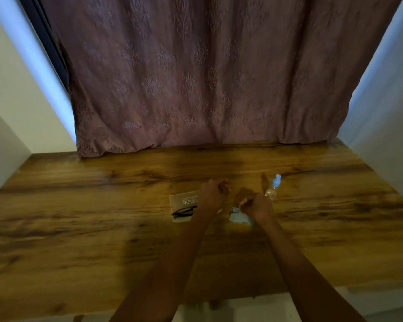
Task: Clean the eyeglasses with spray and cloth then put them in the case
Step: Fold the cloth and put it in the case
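A wooden table [79, 228] with dark, streaky grain fills the lower half, its near edge at 6 o'clock. From 12 o'clock a mauve curtain [196, 77] with a damask pattern hangs down, its hem bunched on the table's far edge. A dark window frame [49, 43] shows beside it at 11 o'clock. Pale walls [14, 101] close in at 9 and 3 o'clock, edged with bluish light along the curtain's sides. The room is dim.
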